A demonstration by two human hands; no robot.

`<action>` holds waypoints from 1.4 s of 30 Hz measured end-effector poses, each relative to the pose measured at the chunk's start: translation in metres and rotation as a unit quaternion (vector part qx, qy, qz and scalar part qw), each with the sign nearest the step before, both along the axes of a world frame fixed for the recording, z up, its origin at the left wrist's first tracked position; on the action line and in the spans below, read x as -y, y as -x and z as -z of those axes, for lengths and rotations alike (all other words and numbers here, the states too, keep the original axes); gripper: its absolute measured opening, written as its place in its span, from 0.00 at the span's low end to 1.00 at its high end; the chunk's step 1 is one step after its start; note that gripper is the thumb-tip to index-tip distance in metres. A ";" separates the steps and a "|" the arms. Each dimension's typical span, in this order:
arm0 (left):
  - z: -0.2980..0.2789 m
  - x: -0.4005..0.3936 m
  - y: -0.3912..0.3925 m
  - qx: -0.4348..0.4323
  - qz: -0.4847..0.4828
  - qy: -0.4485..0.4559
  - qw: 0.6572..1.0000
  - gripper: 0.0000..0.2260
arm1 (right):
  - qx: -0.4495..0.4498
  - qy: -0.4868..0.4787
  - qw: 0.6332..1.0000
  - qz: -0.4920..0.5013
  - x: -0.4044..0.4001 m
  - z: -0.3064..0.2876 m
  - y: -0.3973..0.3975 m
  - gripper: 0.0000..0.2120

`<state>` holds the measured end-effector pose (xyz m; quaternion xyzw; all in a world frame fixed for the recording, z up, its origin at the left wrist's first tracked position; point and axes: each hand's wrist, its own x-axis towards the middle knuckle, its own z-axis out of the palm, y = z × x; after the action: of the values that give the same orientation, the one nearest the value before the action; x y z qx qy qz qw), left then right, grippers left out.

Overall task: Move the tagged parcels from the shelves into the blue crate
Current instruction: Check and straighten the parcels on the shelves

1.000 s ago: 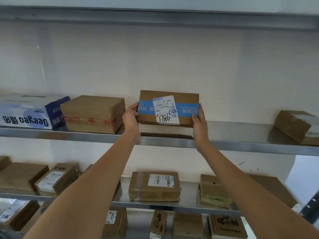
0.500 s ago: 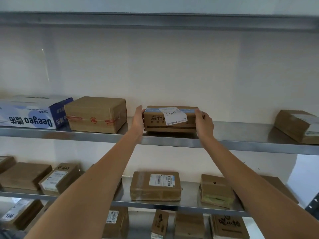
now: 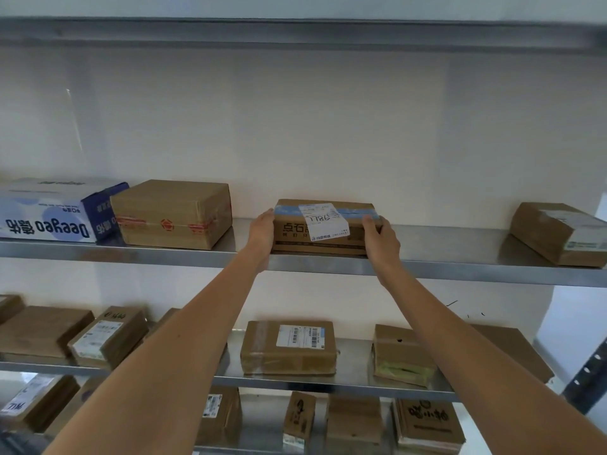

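— Holding what, and where?
— Holding a flat cardboard parcel (image 3: 323, 229) by its two short ends, lying flat on the upper steel shelf (image 3: 427, 254), back against the pale wall. Wearing a band of blue tape across the top and a white tag (image 3: 325, 223) folding over the front edge, handwritten digits showing upside down.

— Hands doing what, exactly?
— Clamping from both sides. Left hand (image 3: 262, 233) pressing on the left end, fingers reaching up and curling onto the top corner. Right hand (image 3: 381, 239) gripping the right end, fingers wrapping over the top edge. Both forearms stretching up from the bottom of the view.

— Sitting next to anything?
— Standing apart from its neighbours. Lying to the left, a bigger brown box with red tape (image 3: 172, 215), touching a blue and white Deeyeo carton (image 3: 49, 213) at the far left. Resting well off to the right, a tilted brown parcel (image 3: 558, 233) with a label.

— Showing below?
— Lying on the lower shelf (image 3: 354, 377), a labelled parcel wrapped in clear tape (image 3: 289, 346) and a box with green tape (image 3: 402, 354) beside it. Standing lower down again, more small cartons, partly hidden behind the arms.
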<state>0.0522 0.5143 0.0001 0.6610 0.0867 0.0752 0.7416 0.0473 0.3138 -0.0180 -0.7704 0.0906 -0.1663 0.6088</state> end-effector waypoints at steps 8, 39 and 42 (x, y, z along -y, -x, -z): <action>0.020 -0.012 0.017 0.186 -0.224 -0.034 0.956 0.13 | 0.201 0.049 0.975 0.078 -0.003 -0.011 0.018 0.28; 0.011 -0.289 -0.003 0.060 -0.049 -0.067 0.995 0.18 | 0.057 -0.014 0.993 -0.105 -0.301 -0.007 -0.005 0.23; 0.009 -0.293 -0.004 0.034 -0.030 -0.071 0.996 0.21 | 0.053 -0.023 0.993 -0.102 -0.298 -0.011 0.000 0.23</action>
<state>0.0559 0.8072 -0.0088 0.7061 0.0754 0.1256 0.6928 0.0474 0.6123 -0.0072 -0.7515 -0.0175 -0.1421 0.6440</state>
